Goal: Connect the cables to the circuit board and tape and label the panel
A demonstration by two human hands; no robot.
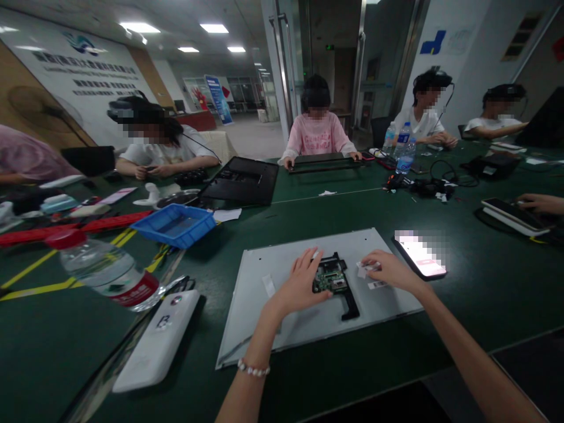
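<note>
A flat grey metal panel (pixel 247 294) lies on the table in front of me. On it rests a green circuit board (pixel 335 279) attached to a black plastic frame (pixel 351 308). My left hand (pixel 299 288) reaches over the board's left side, fingers and thumb spread along its edge. To the board's right, my right hand (pixel 388 270) pinches a small whitish piece (pixel 362 270), perhaps a sticker or film. Just below those fingertips, a white printed label (pixel 376 285) is on the panel. A pale strip (pixel 268 286) lies left of my left hand.
A lit phone (pixel 420 252) lies beyond the panel's right edge. Left are a white power bank (pixel 158 341), a water bottle (pixel 106 270) and a blue tray (pixel 176 226). Across the table, a person in pink (pixel 317 135) holds a dark frame (pixel 328 164); other people sit around.
</note>
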